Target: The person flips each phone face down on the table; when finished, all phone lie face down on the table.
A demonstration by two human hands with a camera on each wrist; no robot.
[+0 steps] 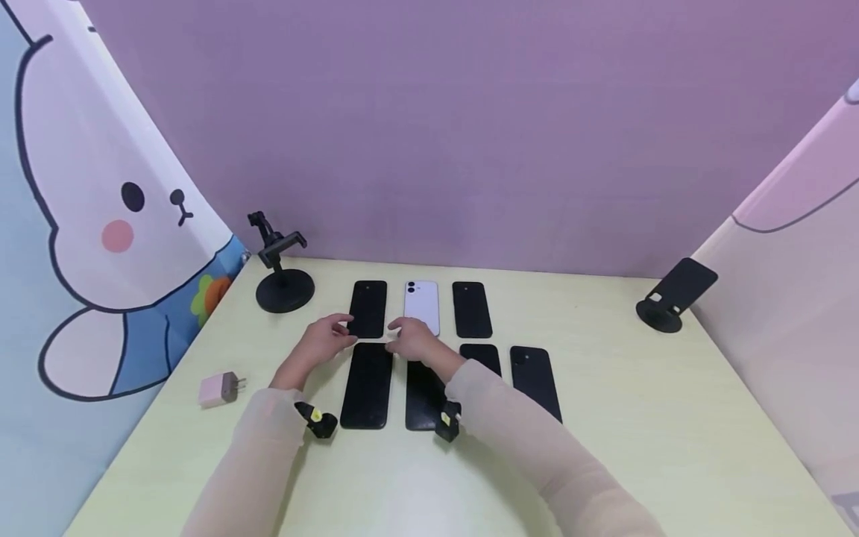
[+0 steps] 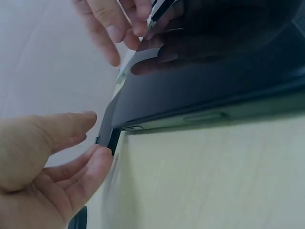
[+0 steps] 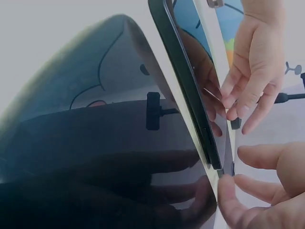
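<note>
My left hand (image 1: 317, 344) hovers at the upper left corner of a black phone (image 1: 365, 388) lying face up in the near row. Its thumb and fingers stand apart in the left wrist view, fingertips beside the phone's end. At that phone's upper right corner is my right hand (image 1: 417, 341), thumb and fingers spread around the corner in the right wrist view, a fingertip right at the edge. Beyond the hands lie another black phone (image 1: 368, 307) and a pale lilac phone (image 1: 422, 298) with its camera side up. My right wrist partly covers a second near-row phone (image 1: 421, 399).
Farther right are a black phone (image 1: 473, 309), a partly hidden dark phone (image 1: 481, 358) and a black phone with a camera block (image 1: 537, 380). A black phone stand (image 1: 285, 289) stands back left, a small black stand (image 1: 674, 294) far right, a pink charger plug (image 1: 219, 389) at left.
</note>
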